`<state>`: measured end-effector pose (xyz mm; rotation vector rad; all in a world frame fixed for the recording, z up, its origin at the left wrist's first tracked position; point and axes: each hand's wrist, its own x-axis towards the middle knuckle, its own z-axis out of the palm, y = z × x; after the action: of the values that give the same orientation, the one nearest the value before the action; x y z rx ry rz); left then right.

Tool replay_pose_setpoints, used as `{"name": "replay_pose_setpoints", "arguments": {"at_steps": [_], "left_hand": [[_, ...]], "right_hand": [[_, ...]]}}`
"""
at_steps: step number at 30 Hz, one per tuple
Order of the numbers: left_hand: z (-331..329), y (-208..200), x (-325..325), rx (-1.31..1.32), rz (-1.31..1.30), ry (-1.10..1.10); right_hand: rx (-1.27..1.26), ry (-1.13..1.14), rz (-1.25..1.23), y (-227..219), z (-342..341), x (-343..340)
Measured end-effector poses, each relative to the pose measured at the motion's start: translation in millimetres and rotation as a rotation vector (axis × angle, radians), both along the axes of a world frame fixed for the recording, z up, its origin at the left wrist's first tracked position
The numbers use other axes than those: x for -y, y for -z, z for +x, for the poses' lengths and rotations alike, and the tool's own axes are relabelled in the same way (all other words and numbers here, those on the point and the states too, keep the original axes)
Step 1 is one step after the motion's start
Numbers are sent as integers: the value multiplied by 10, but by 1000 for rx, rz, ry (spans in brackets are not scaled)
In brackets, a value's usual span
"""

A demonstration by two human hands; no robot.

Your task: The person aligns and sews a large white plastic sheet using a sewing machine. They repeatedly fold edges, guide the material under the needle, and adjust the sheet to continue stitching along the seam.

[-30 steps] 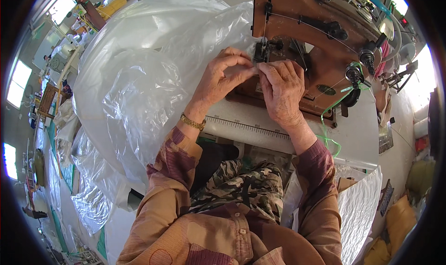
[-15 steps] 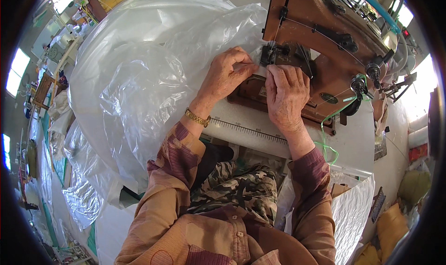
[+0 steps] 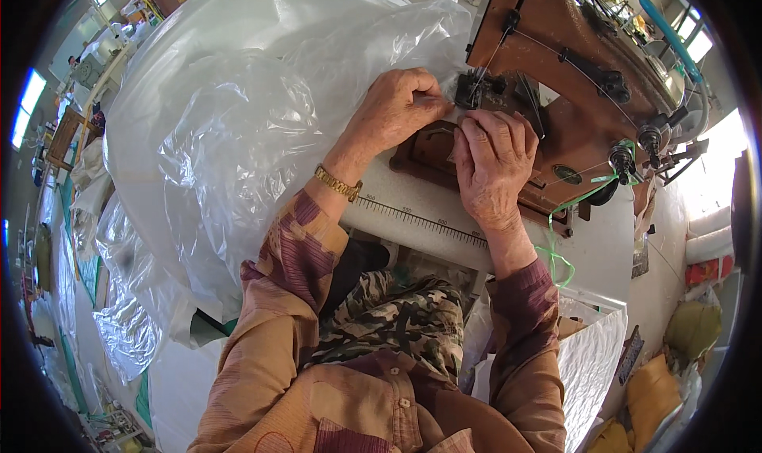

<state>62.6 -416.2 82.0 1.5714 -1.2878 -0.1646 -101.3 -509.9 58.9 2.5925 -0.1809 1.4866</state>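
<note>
A large clear plastic sheet [image 3: 230,136] lies in loose folds at the left and reaches up to a brown sewing machine [image 3: 571,96]. My left hand [image 3: 401,110], a gold watch on its wrist, is closed in a pinch by the sheet's right edge. Its fingertips sit just left of the black presser foot [image 3: 468,92]. My right hand [image 3: 498,161] is closed too, its fingers curled over the machine bed on the near side of the foot. What lies in either pinch is too small or hidden to make out. Thread [image 3: 494,60] runs down toward the needle.
A ruler scale [image 3: 421,219] runs along the near table edge. Green ribbon [image 3: 553,243] hangs from the machine's right end. White sheeting [image 3: 591,362] hangs at the lower right, and yellow bundles [image 3: 655,389] lie on the floor beyond. A blue tube [image 3: 667,32] arches over the machine.
The whole view has shifted a little, so the machine appears further right. Both hands stay by the presser foot; the right fingers sit slightly nearer me from it.
</note>
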Motion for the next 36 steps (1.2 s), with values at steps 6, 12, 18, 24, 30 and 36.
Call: {"name": "replay_pose_setpoints", "arguments": {"at_steps": [6,12,18,24,30,36], "left_hand": [[37,38,57,17,-2,-4],[-3,133,109,131,-80,-88],[-31,92,118,10,12,-70],[-20,85,145,-104,2,-39],[-22,91,157,-125,1,7],[11,93,187,-117,10,-1]], "right_hand": [[7,52,1,43,8,-11],[-11,91,30,36,-9,-52],[-8,113,74,-2,-40,-82],[9,129,95,-30,-45,-103],[3,150,99,-37,-48,-107],[10,143,92,-13,-27,-77]]}}
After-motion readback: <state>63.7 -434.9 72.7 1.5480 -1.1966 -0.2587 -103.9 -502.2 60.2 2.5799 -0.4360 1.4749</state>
